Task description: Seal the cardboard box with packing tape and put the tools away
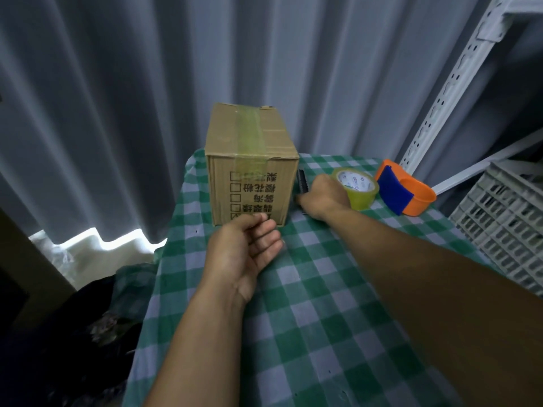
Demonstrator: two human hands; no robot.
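The cardboard box (252, 168) stands upright at the far side of the checked tablecloth (308, 304). A strip of clear yellowish tape (249, 133) runs over its top and down the printed front. My left hand (244, 254) hovers just in front of the box with loosely curled fingers and holds nothing. My right hand (323, 198) is at the box's right side, closed around a black ridged cutter (302, 179) whose end sticks out beyond the fingers. The tape roll (360, 189) lies right behind that hand. An orange and blue tape dispenser (404, 190) lies beside the roll.
A white plastic crate (499, 227) stands off the table's right edge under a white slotted shelf upright (449, 92). Grey curtains (117, 98) hang behind the table. The table's left edge drops to dark clutter on the floor (97, 304).
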